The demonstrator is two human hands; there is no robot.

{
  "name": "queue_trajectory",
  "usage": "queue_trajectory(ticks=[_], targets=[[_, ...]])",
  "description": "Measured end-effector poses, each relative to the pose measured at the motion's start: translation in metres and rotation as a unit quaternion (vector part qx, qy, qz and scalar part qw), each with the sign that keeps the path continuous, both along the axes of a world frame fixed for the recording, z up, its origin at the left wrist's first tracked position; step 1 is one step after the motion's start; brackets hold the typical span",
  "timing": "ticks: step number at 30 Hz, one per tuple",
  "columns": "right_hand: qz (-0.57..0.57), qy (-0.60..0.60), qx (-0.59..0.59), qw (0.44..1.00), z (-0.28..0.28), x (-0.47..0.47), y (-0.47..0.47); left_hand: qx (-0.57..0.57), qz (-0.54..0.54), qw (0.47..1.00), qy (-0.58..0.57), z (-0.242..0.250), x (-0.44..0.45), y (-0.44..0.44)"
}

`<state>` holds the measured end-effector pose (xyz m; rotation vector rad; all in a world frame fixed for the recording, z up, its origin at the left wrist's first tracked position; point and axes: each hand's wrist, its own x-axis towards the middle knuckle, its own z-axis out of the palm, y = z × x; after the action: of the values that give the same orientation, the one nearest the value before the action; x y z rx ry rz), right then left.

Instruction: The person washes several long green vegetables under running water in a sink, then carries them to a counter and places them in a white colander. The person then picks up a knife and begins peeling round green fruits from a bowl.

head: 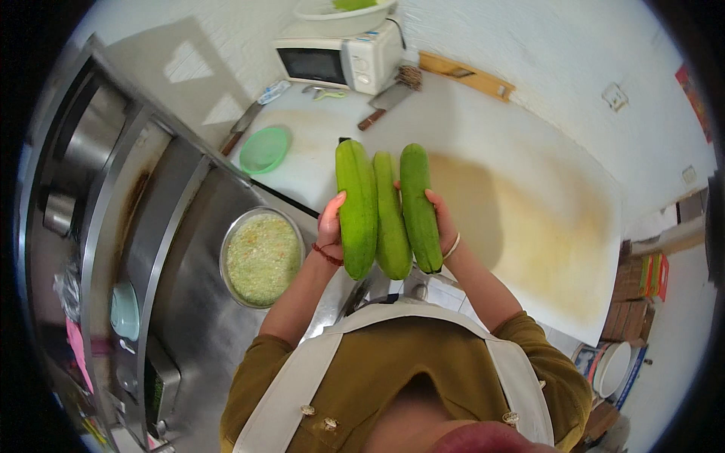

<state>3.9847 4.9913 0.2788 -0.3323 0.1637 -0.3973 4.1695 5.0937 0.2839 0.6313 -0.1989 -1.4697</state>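
Three long green zucchini are held side by side in front of my chest: the left zucchini (pixel 357 209), the middle zucchini (pixel 391 221) and the right zucchini (pixel 419 206). My left hand (pixel 332 222) grips the left one from its outer side, thumb on top. My right hand (pixel 443 218) is closed around the right one, with fingertips showing between it and the middle one. How the middle zucchini is supported underneath is hidden. To the left, a round metal bowl (pixel 223 269) holds a pale green shredded mixture with orange bits.
Beyond my hands lies a large white cutting board (pixel 544 187). On it are a green plastic basket (pixel 264 150), a cleaver (pixel 391 97), another knife (pixel 244 122) and a peeler (pixel 329 94). A microwave (pixel 340 59) and a wooden slicer (pixel 467 75) stand by the wall. Metal shelving (pixel 164 226) is at left.
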Motion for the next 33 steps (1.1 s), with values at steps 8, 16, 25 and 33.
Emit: queue_trajectory(ticks=[8, 16, 25, 33], targets=[[-0.105, -0.034, 0.003, 0.994, -0.018, -0.099, -0.021, 0.056, -0.206, 0.977, -0.005, 0.010, -0.082, -0.071], [-0.353, 0.023, -0.090, 0.931, -0.030, -0.198, 0.017, 0.065, -0.382, 0.920, -0.048, -0.001, -0.160, -0.109], [-0.646, 0.010, -0.081, 0.759, -0.056, -0.355, 0.160, 0.051, -0.587, 0.796, 0.141, 0.001, -0.342, -0.093], [-0.743, 0.047, -0.122, 0.656, -0.036, -0.500, 0.284, 0.127, -0.662, 0.726, 0.137, -0.025, -0.513, -0.060]])
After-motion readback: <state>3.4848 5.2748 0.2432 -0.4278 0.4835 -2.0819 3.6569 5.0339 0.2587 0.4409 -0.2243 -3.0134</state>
